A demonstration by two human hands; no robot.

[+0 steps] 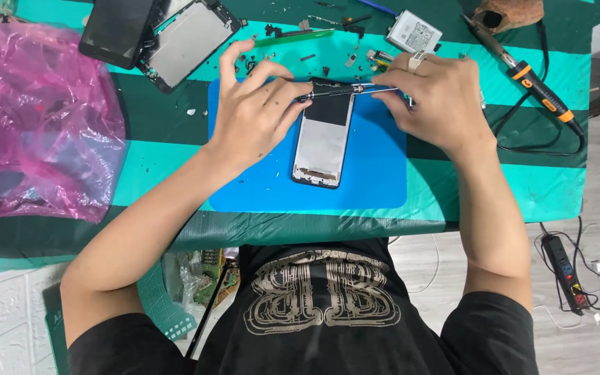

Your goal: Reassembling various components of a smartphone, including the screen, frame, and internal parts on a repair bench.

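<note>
Your left hand pinches a slim screwdriver across the top of an opened phone, apparently steadying its tip. Your right hand curls over the shaft's far end; what its fingers grip is hidden. The phone lies on a blue mat mid-worktop, near tiny, indistinct parts.

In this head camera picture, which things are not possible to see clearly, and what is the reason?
- Top end of the opened phone: hidden by the left hand and right hand.
- Tip of the slim tool: covered by the fingers, so what it touches is unclear.
- Small loose parts above the blue mat: too small to identify.
- Contents of the pink bag: veiled by crumpled plastic, cut by the left edge.
</note>
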